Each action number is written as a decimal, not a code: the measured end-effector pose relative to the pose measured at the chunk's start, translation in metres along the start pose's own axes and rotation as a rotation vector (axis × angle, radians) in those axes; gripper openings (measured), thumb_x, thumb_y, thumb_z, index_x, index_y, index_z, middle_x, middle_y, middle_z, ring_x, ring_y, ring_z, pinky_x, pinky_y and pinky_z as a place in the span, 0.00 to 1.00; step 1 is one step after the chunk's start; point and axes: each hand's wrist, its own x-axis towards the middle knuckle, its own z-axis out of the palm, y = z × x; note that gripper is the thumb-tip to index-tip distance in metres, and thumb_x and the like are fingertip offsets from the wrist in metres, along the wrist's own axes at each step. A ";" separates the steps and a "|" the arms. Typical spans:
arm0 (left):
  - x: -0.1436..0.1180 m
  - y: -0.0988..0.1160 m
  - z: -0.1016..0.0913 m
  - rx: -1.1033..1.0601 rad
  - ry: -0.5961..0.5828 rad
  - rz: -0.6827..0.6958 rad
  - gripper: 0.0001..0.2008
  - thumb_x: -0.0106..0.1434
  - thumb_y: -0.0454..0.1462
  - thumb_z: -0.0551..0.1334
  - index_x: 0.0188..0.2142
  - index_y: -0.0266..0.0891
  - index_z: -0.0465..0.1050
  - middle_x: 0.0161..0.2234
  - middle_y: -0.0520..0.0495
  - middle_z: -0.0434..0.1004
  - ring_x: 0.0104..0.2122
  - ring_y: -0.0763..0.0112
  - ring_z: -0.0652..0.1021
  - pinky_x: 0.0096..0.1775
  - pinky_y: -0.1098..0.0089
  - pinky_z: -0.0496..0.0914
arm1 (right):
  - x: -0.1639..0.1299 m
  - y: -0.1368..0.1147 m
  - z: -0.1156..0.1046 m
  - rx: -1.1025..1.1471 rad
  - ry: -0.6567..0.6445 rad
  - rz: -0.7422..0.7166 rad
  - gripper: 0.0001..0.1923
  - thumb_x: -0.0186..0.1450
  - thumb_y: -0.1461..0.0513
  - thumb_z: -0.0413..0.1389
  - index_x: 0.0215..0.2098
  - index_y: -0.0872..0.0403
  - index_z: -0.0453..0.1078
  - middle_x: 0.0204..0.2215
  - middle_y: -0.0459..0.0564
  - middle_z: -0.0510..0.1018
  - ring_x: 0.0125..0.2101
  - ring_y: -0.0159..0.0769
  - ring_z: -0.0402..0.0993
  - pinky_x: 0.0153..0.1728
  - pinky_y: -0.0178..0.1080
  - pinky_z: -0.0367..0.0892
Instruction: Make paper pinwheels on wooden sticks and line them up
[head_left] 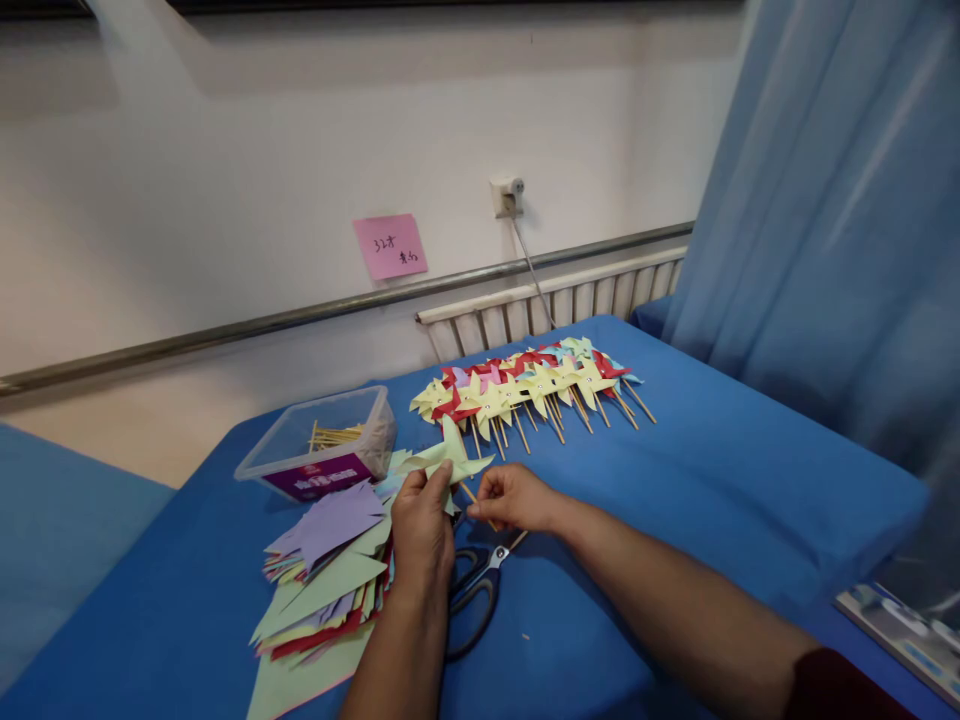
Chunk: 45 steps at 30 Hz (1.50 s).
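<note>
My left hand [424, 515] is closed on a pale green paper pinwheel [450, 455], thumb on top near its centre. A thin wooden stick [468, 492] slants down from the pinwheel, and the fingertips of my right hand [514, 498] are pinched around it. Below my hands lie scissors [484, 590] with dark handles, their blades partly covered. Beside my left wrist is a stack of cut coloured paper sheets [337, 535], purple and green on top. Farther back, several finished pinwheels [517, 390] lie in rows, mostly yellow and red, sticks toward me.
A clear plastic box [322, 440] with wooden sticks stands at the back left of the blue-covered table [720, 500]. Behind are a radiator [585, 295], a pipe and a wall socket [508, 197] with a cord. A blue curtain [840, 200] hangs at the right.
</note>
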 end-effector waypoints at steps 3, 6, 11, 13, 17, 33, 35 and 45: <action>-0.001 -0.001 0.000 -0.014 -0.009 -0.009 0.13 0.44 0.37 0.72 0.26 0.36 0.70 0.25 0.54 0.74 0.27 0.75 0.73 0.35 0.73 0.67 | -0.003 0.002 -0.001 -0.012 0.027 -0.003 0.20 0.52 0.50 0.65 0.24 0.54 0.63 0.12 0.37 0.66 0.13 0.24 0.59 0.17 0.30 0.55; -0.001 -0.003 0.000 -0.007 -0.027 -0.020 0.13 0.45 0.38 0.72 0.26 0.36 0.69 0.23 0.55 0.73 0.25 0.75 0.73 0.32 0.73 0.67 | -0.009 0.008 -0.004 -0.036 0.076 -0.002 0.18 0.53 0.52 0.65 0.25 0.54 0.64 0.13 0.37 0.66 0.14 0.25 0.59 0.17 0.30 0.55; -0.009 -0.003 0.007 0.002 -0.139 -0.098 0.15 0.46 0.39 0.73 0.32 0.36 0.75 0.29 0.51 0.77 0.28 0.74 0.75 0.33 0.73 0.68 | -0.023 0.021 -0.016 -0.186 0.272 -0.134 0.13 0.56 0.54 0.62 0.26 0.55 0.68 0.19 0.41 0.70 0.19 0.26 0.62 0.21 0.31 0.58; -0.013 0.000 0.010 0.005 -0.199 -0.166 0.19 0.46 0.39 0.73 0.39 0.37 0.76 0.36 0.46 0.80 0.33 0.70 0.78 0.37 0.71 0.69 | -0.031 0.023 -0.032 -0.266 0.384 -0.192 0.13 0.58 0.53 0.59 0.26 0.54 0.69 0.21 0.42 0.72 0.22 0.28 0.64 0.24 0.31 0.60; -0.016 0.003 0.011 0.057 -0.243 -0.248 0.24 0.47 0.39 0.72 0.45 0.39 0.75 0.46 0.40 0.79 0.39 0.66 0.79 0.39 0.69 0.70 | -0.055 0.016 -0.096 -0.551 0.754 -0.107 0.15 0.62 0.51 0.52 0.29 0.54 0.70 0.23 0.45 0.75 0.25 0.33 0.69 0.27 0.34 0.63; -0.017 -0.005 0.013 0.162 -0.245 -0.289 0.18 0.44 0.38 0.72 0.35 0.35 0.77 0.35 0.41 0.81 0.27 0.74 0.76 0.30 0.73 0.69 | -0.085 0.007 -0.236 -1.112 1.026 0.419 0.15 0.64 0.55 0.50 0.34 0.52 0.77 0.34 0.55 0.80 0.37 0.42 0.75 0.32 0.37 0.60; -0.017 -0.006 0.012 0.177 -0.250 -0.293 0.17 0.44 0.38 0.72 0.35 0.35 0.77 0.35 0.41 0.81 0.27 0.73 0.76 0.30 0.73 0.69 | -0.084 0.008 -0.237 -1.130 1.021 0.422 0.15 0.64 0.55 0.50 0.35 0.53 0.77 0.35 0.55 0.80 0.37 0.42 0.75 0.32 0.37 0.60; -0.018 -0.011 0.011 0.232 -0.281 -0.288 0.16 0.47 0.39 0.71 0.36 0.35 0.77 0.35 0.40 0.81 0.28 0.73 0.77 0.32 0.73 0.70 | -0.088 0.010 -0.239 -1.124 1.061 0.434 0.14 0.63 0.56 0.50 0.33 0.53 0.76 0.34 0.53 0.80 0.35 0.41 0.74 0.30 0.37 0.59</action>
